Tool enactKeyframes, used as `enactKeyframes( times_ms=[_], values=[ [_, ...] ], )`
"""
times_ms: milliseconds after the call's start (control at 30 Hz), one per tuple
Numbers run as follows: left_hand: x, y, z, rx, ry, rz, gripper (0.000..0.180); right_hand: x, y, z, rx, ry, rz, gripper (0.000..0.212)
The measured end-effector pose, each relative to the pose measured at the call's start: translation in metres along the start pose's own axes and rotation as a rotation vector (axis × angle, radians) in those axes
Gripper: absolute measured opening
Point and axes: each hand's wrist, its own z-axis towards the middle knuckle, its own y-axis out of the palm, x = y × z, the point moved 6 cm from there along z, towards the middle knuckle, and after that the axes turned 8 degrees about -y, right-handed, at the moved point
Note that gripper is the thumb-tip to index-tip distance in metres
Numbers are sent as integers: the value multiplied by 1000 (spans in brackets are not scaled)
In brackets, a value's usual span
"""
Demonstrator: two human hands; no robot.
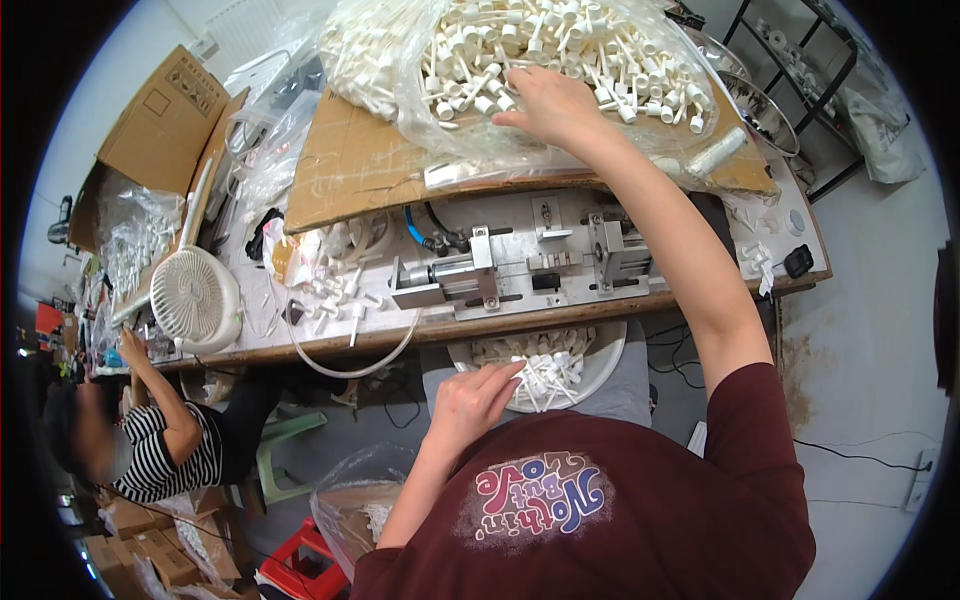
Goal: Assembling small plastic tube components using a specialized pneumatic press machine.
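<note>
My right hand [552,108] reaches out over a heap of small white plastic scoops [560,55] on the bench, thumb and index finger apart. Its fingertips are at the near edge of the heap, and I see nothing held in them. Low in front of my body, my left hand [474,402] is at the left rim of a white basin [606,372] on my lap. More white long-handled pieces [550,378] fill that basin, close to the left fingertips. The left fingers are bent and pressed together; whatever they may hold is hidden.
Between my hands, a metal clamping fixture [545,262] with cylinders is mounted at the bench edge. Cardboard [345,185] lies under the heap. Loose white pieces [345,300] and a white fan [195,300] are to the left. Another person [165,440] works at far left.
</note>
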Motion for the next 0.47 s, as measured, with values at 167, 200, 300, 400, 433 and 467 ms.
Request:
enactKeyframes(
  times_ms=[167, 200, 300, 400, 433, 467],
  values=[
    [10, -5, 0, 7, 8, -3, 22, 7, 28, 22, -62, 119, 54, 37],
    [11, -7, 0, -2, 0, -2, 22, 12, 29, 23, -28, 125, 79, 35],
    [7, -3, -7, -26, -17, 3, 23, 6, 23, 14, -20, 111, 124, 42],
    [10, 1, -8, -43, 9, -4, 23, 10, 15, 6, -53, 103, 143, 52],
    [11, 1, -7, -27, 28, -3, 24, 12, 14, 4, -99, 92, 139, 57],
    [12, 1, -5, -12, 46, -3, 26, 14, 13, 3, -146, 81, 135, 61]
  ],
)
